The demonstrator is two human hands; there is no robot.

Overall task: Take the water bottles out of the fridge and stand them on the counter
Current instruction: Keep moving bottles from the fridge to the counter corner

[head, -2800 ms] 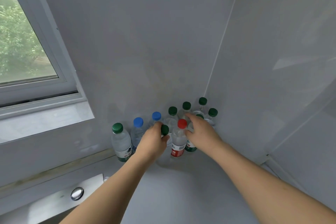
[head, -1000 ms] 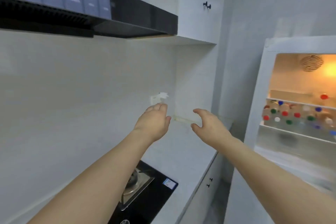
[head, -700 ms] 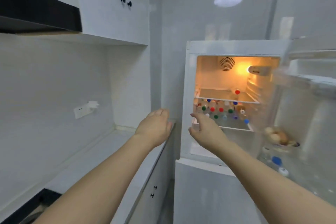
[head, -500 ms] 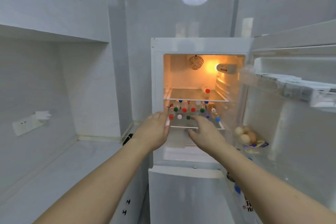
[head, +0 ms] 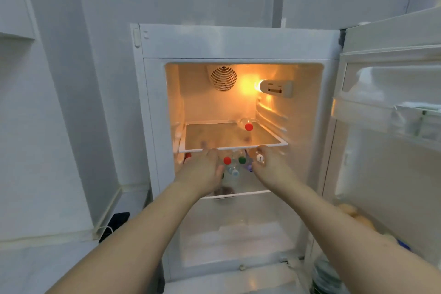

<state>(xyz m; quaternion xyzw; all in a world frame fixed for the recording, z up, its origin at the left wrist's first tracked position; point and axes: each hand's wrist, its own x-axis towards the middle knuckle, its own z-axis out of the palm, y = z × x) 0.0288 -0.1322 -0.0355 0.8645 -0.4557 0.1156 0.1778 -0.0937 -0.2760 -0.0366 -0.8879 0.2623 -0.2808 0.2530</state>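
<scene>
Reaching two hands (head: 202,172), one top-shelf bottle (head: 247,124)

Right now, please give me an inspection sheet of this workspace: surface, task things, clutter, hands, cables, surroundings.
Surface: white counter at lower left, beside the fridge; no bottles on the part in view.
Task things: one red-capped bottle lies on the upper shelf; several bottles with red, green, blue and white caps lie on the middle shelf.
Clutter: a dark flat object on the counter by the fridge; eggs in the door.
Hands: left hand and right hand reach among the middle-shelf bottles; grip cannot be told.
Cables: a thin white cord at the dark object.
Surroundings: fridge door open to the right; interior lamp lit.
</scene>
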